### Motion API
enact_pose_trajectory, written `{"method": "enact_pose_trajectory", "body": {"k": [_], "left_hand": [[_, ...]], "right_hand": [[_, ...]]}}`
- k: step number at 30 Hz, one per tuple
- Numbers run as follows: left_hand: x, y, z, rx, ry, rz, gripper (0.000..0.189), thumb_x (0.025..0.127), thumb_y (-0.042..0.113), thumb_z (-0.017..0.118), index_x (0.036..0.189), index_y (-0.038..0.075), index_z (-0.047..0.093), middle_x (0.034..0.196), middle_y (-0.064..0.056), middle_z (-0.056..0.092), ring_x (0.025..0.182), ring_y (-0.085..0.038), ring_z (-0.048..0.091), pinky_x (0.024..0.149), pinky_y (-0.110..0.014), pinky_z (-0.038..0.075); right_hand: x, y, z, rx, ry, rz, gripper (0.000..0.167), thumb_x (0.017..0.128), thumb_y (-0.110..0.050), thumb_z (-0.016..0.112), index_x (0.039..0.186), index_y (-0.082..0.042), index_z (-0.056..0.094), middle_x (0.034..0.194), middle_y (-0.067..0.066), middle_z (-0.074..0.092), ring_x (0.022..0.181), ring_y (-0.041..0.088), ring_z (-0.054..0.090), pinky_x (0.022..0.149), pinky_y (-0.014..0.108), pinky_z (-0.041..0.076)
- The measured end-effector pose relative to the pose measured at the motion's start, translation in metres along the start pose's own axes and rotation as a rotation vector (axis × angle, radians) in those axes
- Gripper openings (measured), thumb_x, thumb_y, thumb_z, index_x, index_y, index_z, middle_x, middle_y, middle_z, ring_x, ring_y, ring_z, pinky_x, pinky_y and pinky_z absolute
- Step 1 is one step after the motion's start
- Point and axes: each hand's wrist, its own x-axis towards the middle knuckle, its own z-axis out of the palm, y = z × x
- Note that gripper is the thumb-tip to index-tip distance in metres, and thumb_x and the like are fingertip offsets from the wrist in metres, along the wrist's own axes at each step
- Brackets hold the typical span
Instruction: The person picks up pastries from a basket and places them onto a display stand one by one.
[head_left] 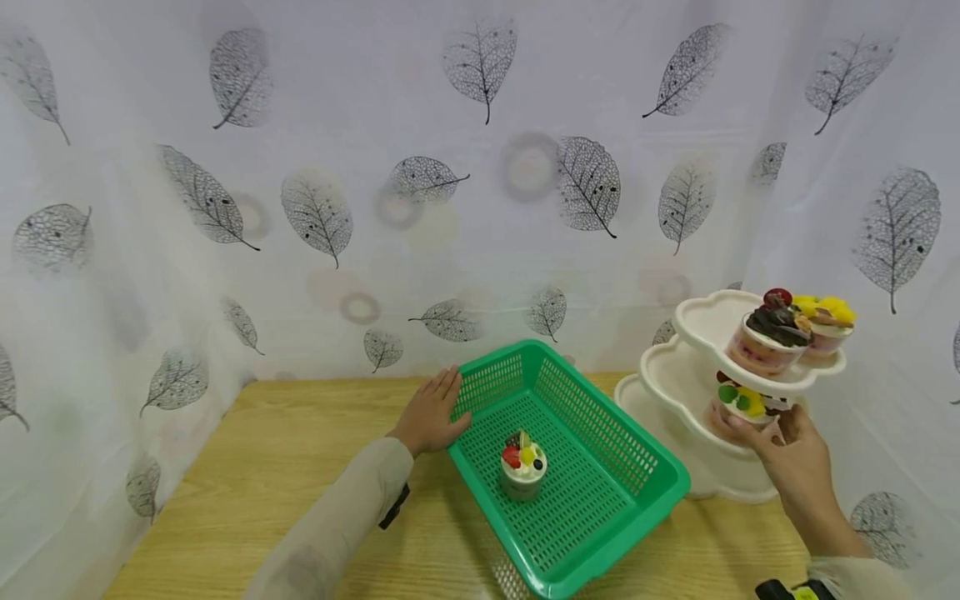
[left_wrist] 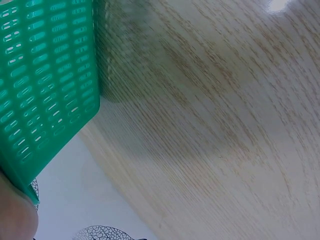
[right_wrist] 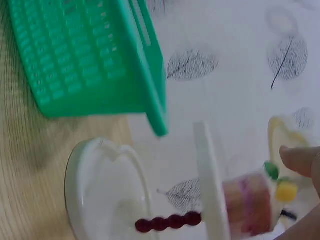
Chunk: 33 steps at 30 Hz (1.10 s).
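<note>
My left hand (head_left: 433,412) rests with straight fingers on the far left rim of a green plastic basket (head_left: 480,521). Inside the basket stands a dessert cup (head_left: 522,475) topped with cream and fruit pieces. At the right, my right hand (head_left: 798,458) reaches to the middle tier of a white tiered stand (head_left: 705,321), thumb and fingers spread about a fruit-topped dessert cup (right_wrist: 250,202). In the right wrist view a fingertip (right_wrist: 295,157) hangs just above this cup's toppings, with a gap showing. The cup sits on the tier.
On the stand's top tier are a chocolate-topped dessert cup (head_left: 768,346) and another cup with yellow fruit (head_left: 828,325). A dark red beaded post (right_wrist: 170,221) joins the tiers. The wooden table (head_left: 300,450) meets a leaf-patterned curtain (head_left: 420,250) behind.
</note>
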Motion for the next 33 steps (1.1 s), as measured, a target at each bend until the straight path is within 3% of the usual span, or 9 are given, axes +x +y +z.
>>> {"method": "enact_pose_trajectory", "body": {"k": [5,10,13,17,19,22,24,26,33], "left_hand": [[0.0,0.001,-0.001,-0.005,0.004,0.002,0.073,0.097,0.042,0.039,0.148,-0.007,0.024,0.156,-0.022,0.019,0.144,-0.037,0.018,0.117,-0.048,0.018],[0.001,0.001,-0.003,-0.002,0.003,0.002,0.072,0.097,0.042,0.039,0.148,-0.008,0.024,0.157,-0.022,0.018,0.144,-0.037,0.018,0.117,-0.047,0.017],[0.001,0.001,-0.002,-0.006,0.005,0.0,0.072,0.098,0.042,0.039,0.148,-0.008,0.024,0.157,-0.021,0.018,0.145,-0.037,0.018,0.117,-0.047,0.017],[0.001,0.0,-0.001,-0.013,-0.002,-0.002,0.072,0.098,0.042,0.038,0.149,-0.007,0.023,0.157,-0.021,0.018,0.145,-0.036,0.017,0.117,-0.048,0.017],[0.001,-0.001,0.0,-0.011,-0.011,-0.004,0.073,0.098,0.042,0.037,0.149,-0.007,0.022,0.157,-0.02,0.017,0.145,-0.036,0.016,0.118,-0.048,0.016],[0.001,0.0,0.0,-0.023,-0.006,0.003,0.072,0.097,0.041,0.039,0.149,-0.007,0.023,0.157,-0.021,0.018,0.145,-0.037,0.017,0.118,-0.048,0.016],[0.001,0.0,0.0,-0.022,-0.003,0.005,0.072,0.097,0.042,0.039,0.148,-0.007,0.024,0.157,-0.021,0.018,0.144,-0.038,0.018,0.117,-0.049,0.016],[0.001,0.0,0.0,-0.026,0.005,0.008,0.072,0.097,0.041,0.04,0.148,-0.008,0.025,0.157,-0.022,0.019,0.144,-0.038,0.018,0.117,-0.049,0.017],[0.0,0.001,-0.002,-0.021,0.01,0.006,0.072,0.097,0.04,0.041,0.147,-0.009,0.026,0.156,-0.022,0.02,0.144,-0.038,0.019,0.117,-0.049,0.018]], "right_hand": [[-0.026,-0.026,0.006,-0.086,0.035,-0.041,0.092,0.093,-0.031,0.063,0.156,-0.016,-0.003,0.159,0.016,-0.002,0.145,0.037,-0.003,0.113,0.061,0.006],[-0.05,-0.054,0.015,-0.15,-0.076,-0.065,0.096,0.093,-0.032,0.062,0.154,-0.016,-0.01,0.158,0.02,-0.005,0.141,0.049,-0.001,0.111,0.064,0.008],[-0.057,-0.067,0.027,-0.135,-0.171,-0.108,0.095,0.094,-0.031,0.061,0.154,-0.016,-0.011,0.159,0.02,-0.001,0.142,0.047,0.006,0.118,0.03,0.011],[-0.058,-0.077,0.053,-0.101,-0.24,-0.253,0.09,0.092,-0.022,0.065,0.156,-0.014,0.001,0.159,0.018,0.013,0.142,0.042,0.016,0.097,-0.004,0.017],[-0.057,-0.078,0.068,-0.086,-0.274,-0.327,0.088,0.09,-0.018,0.067,0.156,-0.012,0.009,0.157,0.018,0.018,0.142,0.041,0.017,0.102,0.002,0.022],[-0.054,-0.076,0.094,-0.089,-0.325,-0.395,0.086,0.087,-0.018,0.071,0.154,-0.009,0.018,0.155,0.019,0.025,0.142,0.041,0.021,0.113,0.028,0.028],[-0.052,-0.071,0.113,-0.086,-0.369,-0.41,0.086,0.086,-0.02,0.073,0.153,-0.006,0.02,0.155,0.019,0.024,0.142,0.041,0.021,0.112,0.048,0.028],[-0.05,-0.066,0.13,-0.089,-0.412,-0.402,0.087,0.085,-0.022,0.074,0.152,-0.004,0.021,0.155,0.021,0.024,0.141,0.043,0.021,0.109,0.058,0.028],[-0.049,-0.048,0.179,-0.14,-0.521,-0.251,0.095,0.079,-0.028,0.08,0.152,-0.009,0.022,0.155,0.022,0.024,0.138,0.044,0.029,0.106,0.058,0.035]]}}
